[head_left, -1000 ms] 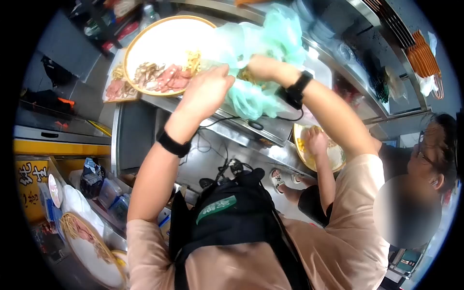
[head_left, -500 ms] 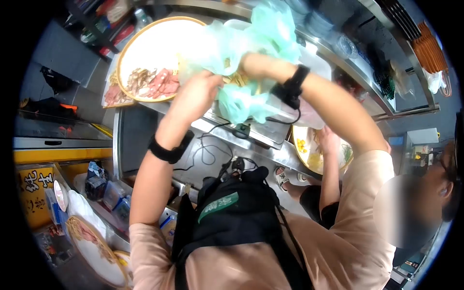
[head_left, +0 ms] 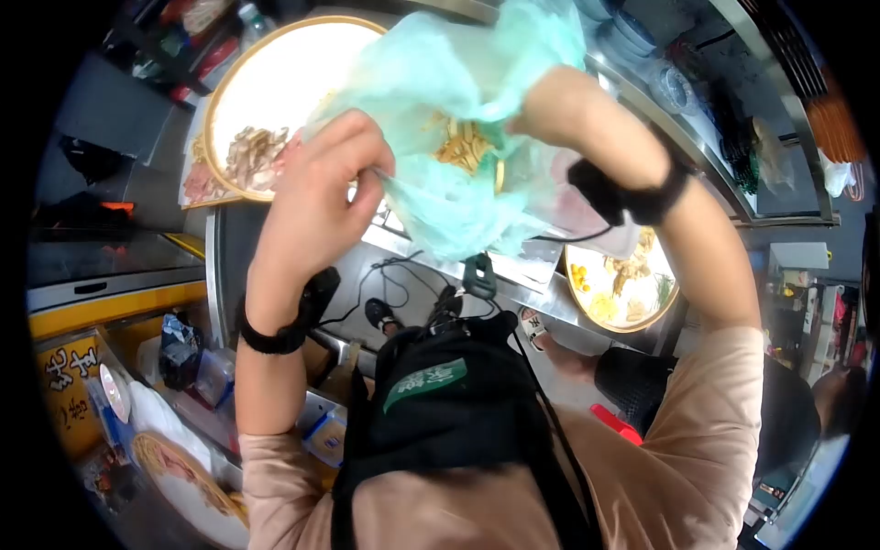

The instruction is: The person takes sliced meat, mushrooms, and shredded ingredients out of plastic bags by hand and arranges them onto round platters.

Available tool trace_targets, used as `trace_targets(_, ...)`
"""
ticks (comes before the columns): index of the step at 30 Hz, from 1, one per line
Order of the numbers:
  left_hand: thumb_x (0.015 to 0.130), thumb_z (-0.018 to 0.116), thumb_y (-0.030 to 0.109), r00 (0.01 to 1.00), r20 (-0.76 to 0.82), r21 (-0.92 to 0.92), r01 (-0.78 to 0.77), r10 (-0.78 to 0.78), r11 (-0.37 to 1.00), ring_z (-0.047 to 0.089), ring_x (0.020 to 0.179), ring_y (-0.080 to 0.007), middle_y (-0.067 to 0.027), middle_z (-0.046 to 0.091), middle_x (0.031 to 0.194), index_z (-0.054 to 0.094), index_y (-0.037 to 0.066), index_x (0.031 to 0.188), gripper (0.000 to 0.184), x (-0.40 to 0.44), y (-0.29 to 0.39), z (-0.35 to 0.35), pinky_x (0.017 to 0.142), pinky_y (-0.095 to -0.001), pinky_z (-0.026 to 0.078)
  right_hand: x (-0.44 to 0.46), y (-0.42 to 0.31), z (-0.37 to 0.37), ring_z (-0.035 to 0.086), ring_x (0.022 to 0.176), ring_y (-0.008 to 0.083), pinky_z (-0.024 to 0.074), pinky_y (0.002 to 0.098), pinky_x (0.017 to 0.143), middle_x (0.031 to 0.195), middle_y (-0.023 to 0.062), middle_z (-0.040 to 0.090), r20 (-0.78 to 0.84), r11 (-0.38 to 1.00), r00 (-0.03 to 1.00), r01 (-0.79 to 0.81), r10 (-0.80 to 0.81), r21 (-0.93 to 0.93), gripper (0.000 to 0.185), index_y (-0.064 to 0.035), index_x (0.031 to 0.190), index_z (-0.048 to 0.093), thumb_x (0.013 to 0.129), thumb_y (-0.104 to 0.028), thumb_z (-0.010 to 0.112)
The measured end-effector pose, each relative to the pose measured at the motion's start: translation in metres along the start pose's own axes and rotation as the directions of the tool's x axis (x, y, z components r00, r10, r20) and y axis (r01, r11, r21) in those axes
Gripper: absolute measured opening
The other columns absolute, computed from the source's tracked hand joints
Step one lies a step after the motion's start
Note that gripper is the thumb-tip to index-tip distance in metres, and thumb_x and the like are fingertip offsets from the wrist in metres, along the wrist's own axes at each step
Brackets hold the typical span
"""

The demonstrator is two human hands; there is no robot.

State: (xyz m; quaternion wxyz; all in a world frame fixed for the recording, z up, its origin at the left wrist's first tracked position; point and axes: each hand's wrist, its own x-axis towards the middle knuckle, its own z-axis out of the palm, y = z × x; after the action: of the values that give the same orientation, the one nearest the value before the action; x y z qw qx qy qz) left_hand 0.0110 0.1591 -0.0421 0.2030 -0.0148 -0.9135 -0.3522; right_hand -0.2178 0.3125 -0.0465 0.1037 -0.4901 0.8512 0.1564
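Note:
A thin green plastic bag [head_left: 449, 215] is spread wide in front of me, with yellow-brown strips of food [head_left: 463, 147] showing inside. My left hand [head_left: 335, 183] pinches the bag's edge between thumb and fingers on the left side. On the far right side my right hand [head_left: 570, 105] is closed at the bag's rim; its fingertips are partly hidden by the hand itself. Behind the left hand stands a round tray [head_left: 312, 55] with a tan rim, holding sliced mushrooms [head_left: 257, 158] and pink meat slices partly covered by that hand.
A second round tray [head_left: 579, 302] with small food portions sits at the right. Black cables [head_left: 390, 266] hang below the counter edge. Metal shelving with bowls [head_left: 628, 37] stands at the upper right. Another person's leg [head_left: 568, 362] is close on my right.
Both hands have moved apart, pulling the green bag wider so the strips inside show more. The other person's hand has left the right tray and their head has moved away.

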Motion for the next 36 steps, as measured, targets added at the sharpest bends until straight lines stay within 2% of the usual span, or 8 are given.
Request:
trace_targets(10, 0.072, 0.054, -0.012, 0.993, -0.005, -0.188, -0.121, 0.122, 0.975, 0.055, 0.071, -0.0243, -0.0092, 0.052, 0.085, 0.056, 0.000, 0.083, 0.017, 0.006, -0.020, -0.010, 0.060, -0.0309, 0.042, 0.057, 0.034, 0.080, 0.069, 0.084, 0.0348, 0.0560, 0.0401, 0.074, 0.091, 0.0183, 0.070, -0.381, 0.972, 0.913, -0.061, 0.146, 0.226, 0.036, -0.0036, 0.094, 0.071, 0.079, -0.036, 0.066)
trace_targets(15, 0.073, 0.055, -0.012, 0.994, 0.060, -0.150, -0.082, 0.092, 0.985, 0.056, 0.078, -0.0211, -0.0065, 0.055, 0.089, 0.057, 0.002, 0.083, 0.018, 0.005, -0.020, -0.016, 0.069, -0.0287, 0.042, 0.006, 0.024, -0.014, 0.061, 0.061, 0.0312, 0.0493, 0.0378, 0.059, 0.070, 0.0169, 0.064, -0.647, 0.931, 0.758, 0.290, -0.083, 0.221, 0.012, -0.0005, 0.078, 0.066, 0.075, -0.012, 0.069)
trace_targets(18, 0.073, 0.055, -0.013, 0.991, 0.069, -0.125, -0.107, 0.116, 0.986, 0.057, 0.079, -0.0218, -0.0070, 0.055, 0.090, 0.057, 0.002, 0.083, 0.018, 0.003, -0.018, -0.018, 0.069, -0.0287, 0.044, -0.041, -0.008, -0.093, 0.055, 0.059, 0.0099, 0.0444, 0.0247, 0.057, 0.065, 0.0055, 0.061, -0.275, 0.901, 0.951, -0.009, 0.142, 0.435, 0.010, -0.0002, 0.080, 0.067, 0.082, -0.010, 0.068)
trace_targets(22, 0.074, 0.057, -0.014, 0.985, -0.028, -0.171, -0.172, 0.170, 0.970, 0.060, 0.084, -0.0228, -0.0092, 0.056, 0.097, 0.060, 0.003, 0.091, 0.024, 0.007, -0.020, -0.017, 0.074, -0.0279, 0.046, -0.053, -0.015, -0.078, 0.053, 0.058, 0.0072, 0.0441, 0.0221, 0.055, 0.065, 0.0023, 0.059, -0.363, 0.800, 0.928, 0.149, 0.091, 0.581, 0.010, -0.0001, 0.079, 0.064, 0.085, -0.008, 0.066)
trace_targets(27, 0.078, 0.061, -0.007, 0.968, -0.029, -0.201, -0.248, 0.247, 0.948, 0.056, 0.105, -0.0316, -0.0158, 0.049, 0.119, 0.055, 0.006, 0.120, 0.045, 0.033, -0.002, -0.004, 0.083, -0.0368, 0.049, -0.080, -0.043, -0.027, 0.059, 0.114, 0.0342, 0.0475, 0.0405, 0.096, 0.131, 0.0190, 0.057, -0.203, 0.769, 0.972, 0.216, -0.114, 0.602, 0.051, -0.0091, 0.136, 0.048, 0.087, -0.006, 0.063)
trace_targets(32, 0.077, 0.070, 0.007, 0.853, -0.200, 0.357, -0.395, 0.482, 0.847, 0.052, 0.118, -0.0350, -0.0155, 0.045, 0.135, 0.053, 0.011, 0.130, 0.055, 0.064, 0.017, -0.022, 0.094, -0.0427, 0.047, -0.173, -0.080, -0.020, 0.057, 0.115, 0.0344, 0.0461, 0.0385, 0.098, 0.127, 0.0162, 0.058, -0.328, 0.646, 0.944, 0.226, 0.039, 0.729, 0.046, -0.0050, 0.129, 0.053, 0.085, 0.001, 0.062)
trace_targets(34, 0.081, 0.072, 0.025, 0.856, -0.148, 0.613, -0.313, 0.495, 0.726, 0.054, 0.116, -0.0355, -0.0185, 0.047, 0.138, 0.056, 0.009, 0.129, 0.053, 0.085, -0.008, 0.002, 0.097, -0.0442, 0.046, -0.200, -0.080, -0.001, 0.064, 0.101, 0.0285, 0.0510, 0.0350, 0.087, 0.110, 0.0139, 0.065, -0.214, 0.580, 0.947, 0.037, 0.239, 0.814, 0.029, -0.0009, 0.115, 0.061, 0.086, -0.001, 0.062)
trace_targets(36, 0.085, 0.069, 0.030, 0.895, 0.380, 0.040, -0.267, 0.232, 0.963, 0.059, 0.107, -0.0329, -0.0190, 0.058, 0.124, 0.060, 0.004, 0.121, 0.045, 0.088, -0.036, 0.018, 0.092, -0.0416, 0.049, -0.220, -0.074, 0.017, 0.066, 0.085, 0.0192, 0.0529, 0.0295, 0.073, 0.094, 0.0115, 0.067, -0.158, 0.482, 0.839, -0.135, 0.520, 0.866, 0.017, 0.0025, 0.103, 0.064, 0.088, -0.005, 0.064)
